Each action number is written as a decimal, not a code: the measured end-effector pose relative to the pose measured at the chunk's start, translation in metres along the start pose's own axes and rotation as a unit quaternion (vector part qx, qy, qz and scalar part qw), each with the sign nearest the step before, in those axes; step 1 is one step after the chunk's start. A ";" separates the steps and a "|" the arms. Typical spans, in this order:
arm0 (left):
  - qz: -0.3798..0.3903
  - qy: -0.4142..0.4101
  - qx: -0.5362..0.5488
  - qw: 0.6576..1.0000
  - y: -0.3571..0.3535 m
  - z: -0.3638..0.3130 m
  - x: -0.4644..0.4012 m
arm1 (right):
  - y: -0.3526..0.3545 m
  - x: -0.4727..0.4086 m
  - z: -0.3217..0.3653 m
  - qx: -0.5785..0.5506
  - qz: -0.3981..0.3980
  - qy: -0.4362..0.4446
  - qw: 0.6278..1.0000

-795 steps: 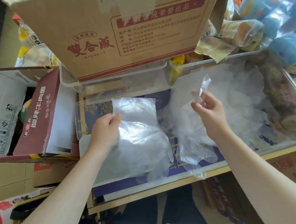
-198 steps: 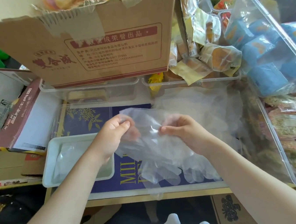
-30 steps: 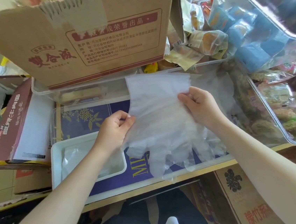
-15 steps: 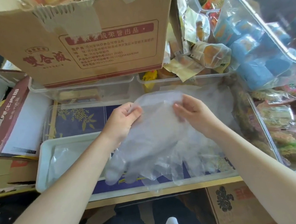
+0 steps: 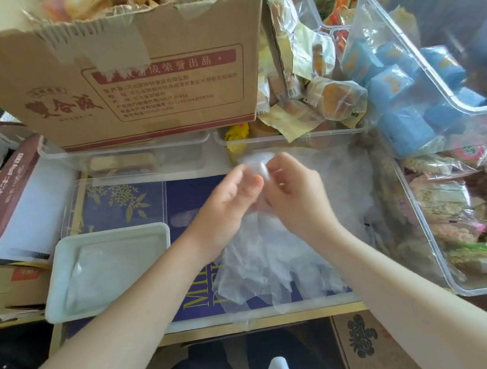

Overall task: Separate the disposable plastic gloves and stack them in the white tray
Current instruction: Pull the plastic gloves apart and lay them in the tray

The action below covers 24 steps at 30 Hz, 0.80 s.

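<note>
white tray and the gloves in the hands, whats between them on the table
In the head view, only the dark blue printed box lid under the clear cover shows between the white tray and the gloves; the left forearm crosses above that stretch.

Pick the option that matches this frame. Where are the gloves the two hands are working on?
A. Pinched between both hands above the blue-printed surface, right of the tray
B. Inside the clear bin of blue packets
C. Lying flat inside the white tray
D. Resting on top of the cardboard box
A: the left hand and right hand meet on the clear gloves, which hang right of the white tray.
</note>
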<state>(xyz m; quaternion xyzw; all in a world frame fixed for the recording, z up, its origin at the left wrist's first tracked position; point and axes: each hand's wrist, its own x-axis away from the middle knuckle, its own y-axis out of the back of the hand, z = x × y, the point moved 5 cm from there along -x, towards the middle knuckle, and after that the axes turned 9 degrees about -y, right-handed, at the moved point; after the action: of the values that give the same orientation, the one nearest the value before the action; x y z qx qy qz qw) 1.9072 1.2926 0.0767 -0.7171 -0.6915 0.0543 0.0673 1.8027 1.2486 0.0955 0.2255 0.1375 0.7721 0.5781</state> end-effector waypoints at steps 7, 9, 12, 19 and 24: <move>-0.143 0.033 0.039 0.988 0.035 0.010 0.001 | -0.029 0.004 0.000 0.039 0.243 0.063 0.967; -0.165 0.042 0.050 0.984 0.045 0.010 0.002 | -0.022 0.001 -0.002 0.021 0.209 0.087 0.974; -0.155 0.062 0.063 0.984 0.054 0.006 0.004 | 0.015 -0.017 -0.014 -0.046 -0.047 0.069 0.995; -0.064 0.058 0.090 0.992 0.060 -0.010 0.006 | 0.007 -0.032 -0.022 -0.174 0.201 -0.051 0.963; -0.053 0.084 0.057 0.993 0.070 0.001 0.015 | -0.001 -0.028 -0.018 -0.162 0.198 -0.023 0.966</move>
<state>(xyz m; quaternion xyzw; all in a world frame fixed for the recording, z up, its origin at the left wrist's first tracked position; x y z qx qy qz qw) 1.9768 1.3048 0.0634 -0.6765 -0.7161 0.0296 0.1693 1.8002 1.2231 0.0742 0.1694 -0.0496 0.8779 0.4451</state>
